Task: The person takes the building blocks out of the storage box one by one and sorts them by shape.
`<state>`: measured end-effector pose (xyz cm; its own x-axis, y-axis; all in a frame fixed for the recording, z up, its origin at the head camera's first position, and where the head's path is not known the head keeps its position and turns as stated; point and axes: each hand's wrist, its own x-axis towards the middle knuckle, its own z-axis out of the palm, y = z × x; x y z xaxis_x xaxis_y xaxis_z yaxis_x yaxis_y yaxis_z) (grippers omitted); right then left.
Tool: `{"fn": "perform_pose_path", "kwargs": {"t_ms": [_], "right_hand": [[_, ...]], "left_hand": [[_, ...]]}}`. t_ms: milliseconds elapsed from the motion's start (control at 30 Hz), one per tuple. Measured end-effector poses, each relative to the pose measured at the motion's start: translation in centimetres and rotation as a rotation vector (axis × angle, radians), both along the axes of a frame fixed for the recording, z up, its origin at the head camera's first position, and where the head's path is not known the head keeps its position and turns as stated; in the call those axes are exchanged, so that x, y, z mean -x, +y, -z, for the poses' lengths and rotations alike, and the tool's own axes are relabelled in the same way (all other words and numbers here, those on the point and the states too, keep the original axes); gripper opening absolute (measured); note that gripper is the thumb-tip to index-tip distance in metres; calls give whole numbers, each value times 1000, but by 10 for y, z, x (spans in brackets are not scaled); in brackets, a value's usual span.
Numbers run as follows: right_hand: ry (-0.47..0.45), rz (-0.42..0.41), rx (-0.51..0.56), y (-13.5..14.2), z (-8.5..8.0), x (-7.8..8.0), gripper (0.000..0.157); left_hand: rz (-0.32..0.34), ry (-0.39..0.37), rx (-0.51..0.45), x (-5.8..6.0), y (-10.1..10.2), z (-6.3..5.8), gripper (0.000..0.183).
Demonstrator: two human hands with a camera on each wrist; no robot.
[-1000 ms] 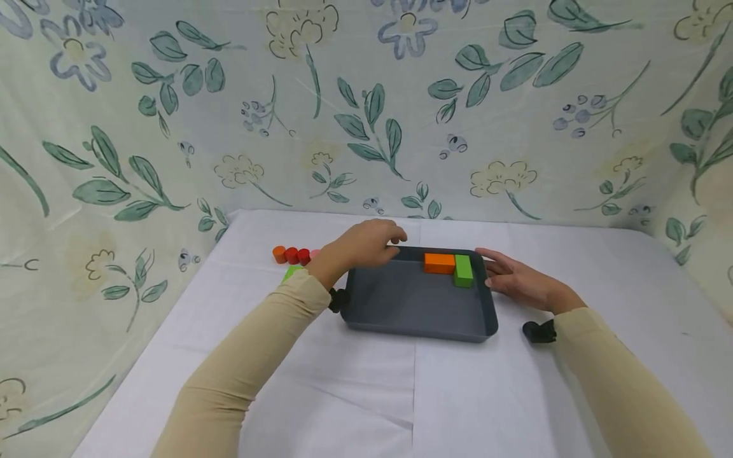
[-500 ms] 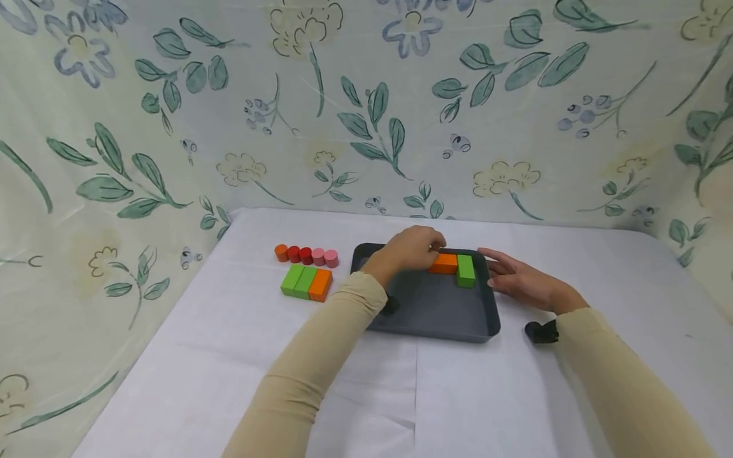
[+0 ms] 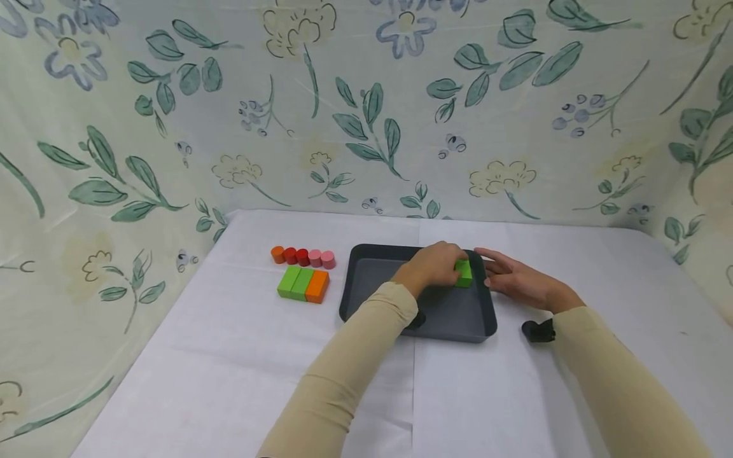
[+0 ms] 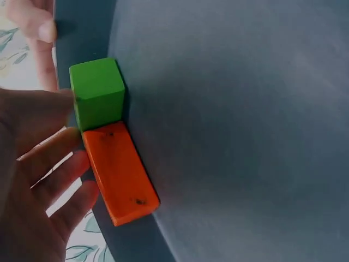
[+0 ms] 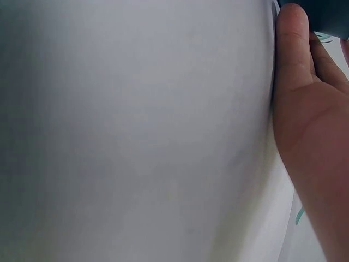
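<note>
My left hand (image 3: 432, 264) reaches into the dark grey baking tray (image 3: 380, 251), its fingers at two blocks by the wall. In the left wrist view its fingertips touch the sides of the green block (image 4: 98, 93) and the orange block (image 4: 120, 172), which sit end to end. From the head view the hand covers the orange block, while part of the green block (image 3: 464, 273) shows. My right hand (image 3: 523, 283) rests at the tray's right side with fingers extended along the rim; its thumb (image 5: 293, 43) touches the tray's edge in the right wrist view.
Left of the tray, a row of small orange, red and pink cylinders (image 3: 302, 257) stands on the white cloth (image 3: 229, 381). Just in front of them lie two green blocks (image 3: 294, 282) and an orange block (image 3: 317, 286), side by side. A floral curtain (image 3: 366, 127) hangs behind.
My left hand has moved right across the tray, from its left back edge to the orange and green blocks. My right hand has stayed at the tray's right side.
</note>
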<state>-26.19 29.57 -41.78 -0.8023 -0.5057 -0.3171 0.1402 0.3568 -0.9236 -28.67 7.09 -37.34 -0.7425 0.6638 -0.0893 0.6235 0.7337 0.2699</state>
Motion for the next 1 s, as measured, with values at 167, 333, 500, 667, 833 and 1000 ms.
{"fn": "perform_pose_path", "kwargs": {"t_ms": [167,333,500,667,833,1000], "right_hand": [[6,3,-18,-1,0,0,87],[5,10,-29,-2,-1,-2,87],[-2,11,-23,-1,-3,-2,89],[4,2,-3,0,-1,-2,88],[3,-4,3,0,0,0,89],[4,-3,0,2,0,0,88]], "left_hand": [[-2,32,29,-1,1,2,21],[-5,48,70,-3,1,1,23],[-12,49,84,-4,3,1,33],[-23,40,90,-4,7,3,41],[-12,20,99,-6,14,3,38],[11,-36,121,-8,21,1,46]]}}
